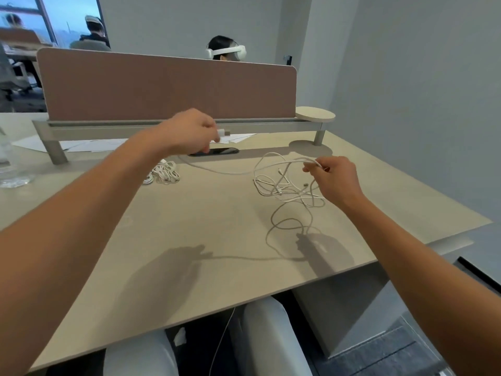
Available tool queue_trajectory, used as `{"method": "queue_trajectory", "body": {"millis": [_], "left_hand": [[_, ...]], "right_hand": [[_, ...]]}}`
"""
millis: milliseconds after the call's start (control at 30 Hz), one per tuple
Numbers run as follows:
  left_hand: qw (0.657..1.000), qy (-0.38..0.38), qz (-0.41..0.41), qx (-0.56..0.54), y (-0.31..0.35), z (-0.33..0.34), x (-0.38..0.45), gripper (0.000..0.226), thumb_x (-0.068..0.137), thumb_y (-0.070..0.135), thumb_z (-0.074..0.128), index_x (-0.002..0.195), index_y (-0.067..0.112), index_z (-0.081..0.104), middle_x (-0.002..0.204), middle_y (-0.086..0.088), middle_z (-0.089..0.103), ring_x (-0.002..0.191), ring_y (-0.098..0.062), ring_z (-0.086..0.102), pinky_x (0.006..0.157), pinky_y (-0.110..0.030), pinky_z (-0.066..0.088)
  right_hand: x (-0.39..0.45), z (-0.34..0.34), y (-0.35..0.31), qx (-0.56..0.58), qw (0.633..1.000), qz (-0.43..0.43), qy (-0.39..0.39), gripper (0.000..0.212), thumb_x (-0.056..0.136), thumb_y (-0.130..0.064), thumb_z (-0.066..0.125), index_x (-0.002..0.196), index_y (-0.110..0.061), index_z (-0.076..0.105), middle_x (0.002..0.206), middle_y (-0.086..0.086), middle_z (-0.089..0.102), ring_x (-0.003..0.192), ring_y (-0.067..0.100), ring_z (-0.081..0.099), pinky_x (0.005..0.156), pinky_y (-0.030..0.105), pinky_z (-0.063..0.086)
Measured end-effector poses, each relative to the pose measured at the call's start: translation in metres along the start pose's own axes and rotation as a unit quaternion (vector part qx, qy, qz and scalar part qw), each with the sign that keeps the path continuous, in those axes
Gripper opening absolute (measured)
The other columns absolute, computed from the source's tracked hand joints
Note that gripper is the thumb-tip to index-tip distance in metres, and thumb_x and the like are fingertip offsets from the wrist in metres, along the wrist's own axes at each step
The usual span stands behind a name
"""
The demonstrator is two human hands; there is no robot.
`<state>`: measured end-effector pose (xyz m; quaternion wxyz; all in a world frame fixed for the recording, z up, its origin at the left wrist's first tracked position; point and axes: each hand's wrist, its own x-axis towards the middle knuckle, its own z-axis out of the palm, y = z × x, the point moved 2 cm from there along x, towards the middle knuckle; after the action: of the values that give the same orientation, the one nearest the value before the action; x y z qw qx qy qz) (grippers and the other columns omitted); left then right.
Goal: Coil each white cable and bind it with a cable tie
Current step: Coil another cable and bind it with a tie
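Left hand (189,131): fingers pinch the white cable (217,170) plug end. Right hand (334,177): fingers pinch the same cable above the desk (189,226). Bound coil (162,173) lies beside.

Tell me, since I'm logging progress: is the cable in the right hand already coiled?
No, the cable pinched by the right hand sprawls in loose tangled loops across the desk.

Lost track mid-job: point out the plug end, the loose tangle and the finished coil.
plug end (224,132), head view, white connector body.
loose tangle (287,185), head view, crossing strands.
finished coil (164,173), head view, bundle middle.
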<state>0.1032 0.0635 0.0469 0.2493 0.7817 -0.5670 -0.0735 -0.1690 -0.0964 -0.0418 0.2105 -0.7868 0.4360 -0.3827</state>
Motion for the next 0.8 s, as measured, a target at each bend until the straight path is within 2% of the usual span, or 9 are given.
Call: {"method": "queue_trajectory", "body": {"millis": [100, 167, 200, 300, 400, 500, 600, 667, 800], "left_hand": [[0.997, -0.065, 0.042, 0.006, 0.02, 0.025, -0.005, 0.05, 0.092, 0.062, 0.064, 0.126, 0.026, 0.066, 0.116, 0.002, 0.068, 0.102, -0.02, 0.061, 0.085, -0.037, 0.048], [0.995, -0.062, 0.075, 0.035, 0.031, 0.045, -0.004, 0.081, 0.081, 0.077, 0.066, 0.148, 0.034, 0.05, 0.138, 0.001, 0.057, 0.12, -0.023, 0.057, 0.1, -0.041, 0.048], [0.993, -0.056, 0.092, 0.05, 0.036, 0.055, -0.002, 0.092, 0.073, 0.086, 0.065, 0.15, 0.04, 0.046, 0.142, 0.0, 0.054, 0.125, -0.024, 0.055, 0.104, -0.044, 0.047], [0.989, -0.049, 0.115, 0.077, 0.044, 0.078, 0.003, 0.089, 0.059, 0.1, 0.057, 0.13, 0.045, 0.06, 0.119, 0.0, 0.056, 0.115, -0.024, 0.054, 0.096, -0.046, 0.052], [0.981, -0.024, 0.119, 0.153, 0.051, 0.096, 0.004, 0.065, 0.072, 0.084, 0.065, 0.115, 0.035, 0.067, 0.108, -0.001, 0.058, 0.109, -0.024, 0.052, 0.087, -0.042, 0.053], [0.984, 0.014, 0.1, 0.149, 0.048, 0.104, 0.008, 0.044, 0.092, 0.053, 0.054, 0.122, 0.023, 0.063, 0.118, -0.006, 0.06, 0.116, -0.028, 0.051, 0.088, -0.042, 0.05], [0.991, -0.001, 0.091, 0.098, 0.044, 0.098, 0.011, 0.042, 0.103, 0.038, 0.035, 0.133, 0.017, 0.054, 0.129, -0.011, 0.059, 0.118, -0.031, 0.049, 0.095, -0.048, 0.046], [0.997, 0.011, 0.073, 0.035, 0.042, 0.086, 0.016, 0.044, 0.105, 0.033, 0.03, 0.141, 0.017, 0.049, 0.135, -0.011, 0.057, 0.117, -0.03, 0.049, 0.093, -0.045, 0.043], [0.998, 0.031, 0.053, -0.021, 0.048, 0.054, 0.032, 0.038, 0.106, 0.022, 0.028, 0.128, 0.009, 0.056, 0.124, -0.015, 0.063, 0.101, -0.029, 0.055, 0.084, -0.039, 0.042]], "right_hand": [[0.01, 0.006, -0.014, -0.022, 0.999, -0.014, -0.045, 0.028, 0.108, -0.026, 0.053, 0.104, -0.017, 0.08, 0.085, 0.002, 0.073, 0.074, 0.018, 0.065, 0.066, 0.031, 0.05], [0.014, 0.011, -0.027, -0.029, 0.997, -0.025, -0.067, 0.032, 0.109, -0.024, 0.049, 0.102, -0.016, 0.079, 0.082, -0.001, 0.071, 0.073, 0.014, 0.064, 0.063, 0.027, 0.049], [0.016, 0.012, -0.032, -0.032, 0.996, -0.029, -0.075, 0.032, 0.11, -0.023, 0.048, 0.1, -0.015, 0.078, 0.08, -0.002, 0.069, 0.072, 0.013, 0.063, 0.063, 0.027, 0.049], [0.021, 0.015, -0.042, -0.05, 0.994, -0.029, -0.093, 0.036, 0.11, -0.027, 0.047, 0.097, -0.014, 0.077, 0.079, 0.0, 0.07, 0.071, 0.012, 0.063, 0.066, 0.031, 0.052], [0.028, 0.012, -0.044, -0.077, 0.991, -0.025, -0.105, 0.028, 0.109, -0.025, 0.049, 0.098, -0.018, 0.074, 0.082, -0.003, 0.07, 0.073, 0.01, 0.063, 0.071, 0.031, 0.054], [0.034, 0.006, -0.043, -0.099, 0.988, -0.031, -0.115, 0.026, 0.108, -0.025, 0.051, 0.105, -0.015, 0.075, 0.092, 0.004, 0.072, 0.078, 0.018, 0.064, 0.076, 0.038, 0.057], [0.039, -0.001, -0.036, -0.137, 0.983, -0.047, -0.116, 0.029, 0.106, -0.039, 0.054, 0.104, -0.015, 0.07, 0.089, 0.005, 0.069, 0.081, 0.024, 0.063, 0.071, 0.038, 0.051], [0.042, -0.003, -0.028, -0.164, 0.98, -0.05, -0.101, 0.024, 0.103, -0.041, 0.06, 0.105, -0.018, 0.067, 0.095, 0.001, 0.066, 0.085, 0.023, 0.061, 0.071, 0.038, 0.048], [0.047, -0.009, -0.009, -0.182, 0.981, -0.031, -0.056, 0.023, 0.104, -0.038, 0.06, 0.11, -0.017, 0.069, 0.101, -0.001, 0.063, 0.088, 0.022, 0.059, 0.07, 0.034, 0.043]]}}
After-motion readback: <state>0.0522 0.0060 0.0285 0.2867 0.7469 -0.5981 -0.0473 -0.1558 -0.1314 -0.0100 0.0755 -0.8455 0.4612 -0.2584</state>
